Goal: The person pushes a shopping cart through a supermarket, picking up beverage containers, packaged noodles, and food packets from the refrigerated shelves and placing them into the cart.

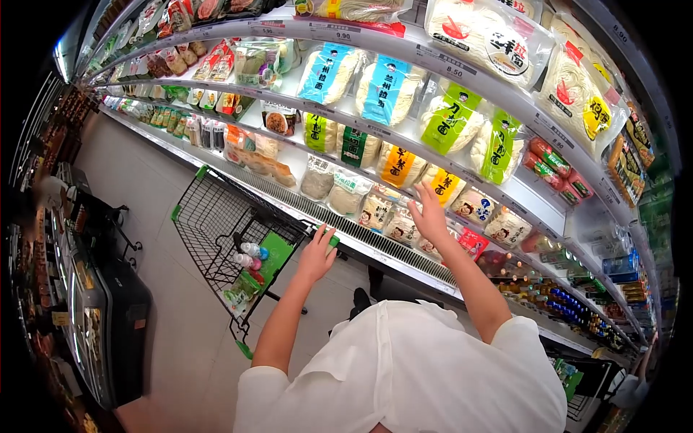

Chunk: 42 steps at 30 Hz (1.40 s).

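Observation:
My left hand (pixel 316 256) rests on the green-ended handle of a black wire shopping cart (pixel 209 209), its fingers over the bar. Inside the cart are a few bottles with white and blue caps (pixel 250 251) and a green package (pixel 242 290). My right hand (pixel 431 216) is raised at the refrigerated shelf, fingers apart and holding nothing. It is nearest two bags of noodles with orange labels (pixel 442 184); whether a fingertip touches one I cannot tell. Below it lie noodle packs with a cartoon face (pixel 401 229).
Shelves above hold noodles with blue labels (pixel 382 88) and green labels (pixel 451 117). A vent grille (pixel 361 234) runs along the shelf's lower front. A dark display case (pixel 108 303) stands across the aisle at left. Another cart (pixel 588 386) and a person are at lower right.

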### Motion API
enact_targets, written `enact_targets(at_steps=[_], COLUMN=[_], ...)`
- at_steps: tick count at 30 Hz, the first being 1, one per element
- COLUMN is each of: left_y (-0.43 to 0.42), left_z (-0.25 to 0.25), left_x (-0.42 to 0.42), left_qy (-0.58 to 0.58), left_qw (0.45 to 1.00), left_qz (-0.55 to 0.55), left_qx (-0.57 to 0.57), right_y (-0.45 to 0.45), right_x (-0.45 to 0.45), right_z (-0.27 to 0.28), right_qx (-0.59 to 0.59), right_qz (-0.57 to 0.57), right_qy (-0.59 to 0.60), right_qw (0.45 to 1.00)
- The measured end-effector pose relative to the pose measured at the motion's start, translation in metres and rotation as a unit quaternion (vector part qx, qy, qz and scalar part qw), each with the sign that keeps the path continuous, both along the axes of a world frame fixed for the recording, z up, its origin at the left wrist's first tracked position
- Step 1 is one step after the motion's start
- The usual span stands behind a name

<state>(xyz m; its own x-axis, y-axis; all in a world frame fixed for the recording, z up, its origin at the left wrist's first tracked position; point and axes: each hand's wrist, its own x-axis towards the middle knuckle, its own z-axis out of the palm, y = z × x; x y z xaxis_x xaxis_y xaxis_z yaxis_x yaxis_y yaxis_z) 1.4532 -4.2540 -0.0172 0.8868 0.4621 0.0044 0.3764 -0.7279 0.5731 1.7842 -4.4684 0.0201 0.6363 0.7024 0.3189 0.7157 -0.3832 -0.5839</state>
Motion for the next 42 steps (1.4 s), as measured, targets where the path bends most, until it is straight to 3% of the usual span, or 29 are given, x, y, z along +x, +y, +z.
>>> enact_targets(at_steps=[4,8,10,11,14,17,29,31,37,42], left_y=[0.006,0.005,0.010,0.012,0.003,0.014,0.010,0.016,0.018,0.023], left_z=[0.016,0.004,0.008,0.012,0.009,0.010,0.012,0.008,0.005,-0.006], left_x=[0.000,0.001,0.002,0.003,0.003,0.004,0.000,0.000,-0.004,-0.006], left_qy=[-0.002,-0.018,-0.020,-0.005,0.003,0.029,0.016,0.024,0.015,-0.016], left_qw=[1.000,1.000,0.999,1.000,0.999,0.999,0.998,0.996,0.994,0.993], left_qz=[0.002,0.008,0.011,0.013,0.031,0.029,0.033,0.029,0.029,0.013], left_qx=[-0.005,0.013,0.022,0.009,-0.014,-0.018,-0.050,-0.084,-0.108,-0.114], right_y=[0.059,0.093,0.112,0.117,0.115,0.100,0.089,0.088,0.094,0.082], right_x=[0.042,0.099,0.124,0.136,0.168,0.180,0.175,0.167,0.140,0.109], right_z=[0.032,-0.001,-0.003,-0.013,-0.064,-0.072,-0.074,-0.055,-0.032,-0.022], right_qx=[-0.027,-0.104,-0.221,-0.225,-0.139,-0.132,-0.137,-0.201,-0.283,-0.185], right_qz=[-0.073,-0.086,-0.093,-0.088,-0.036,-0.035,-0.048,-0.023,-0.039,-0.053], right_qy=[-0.139,-0.118,0.030,0.033,-0.114,-0.110,-0.122,-0.078,-0.090,-0.134], right_qw=[0.987,0.984,0.970,0.970,0.983,0.985,0.982,0.976,0.954,0.972])
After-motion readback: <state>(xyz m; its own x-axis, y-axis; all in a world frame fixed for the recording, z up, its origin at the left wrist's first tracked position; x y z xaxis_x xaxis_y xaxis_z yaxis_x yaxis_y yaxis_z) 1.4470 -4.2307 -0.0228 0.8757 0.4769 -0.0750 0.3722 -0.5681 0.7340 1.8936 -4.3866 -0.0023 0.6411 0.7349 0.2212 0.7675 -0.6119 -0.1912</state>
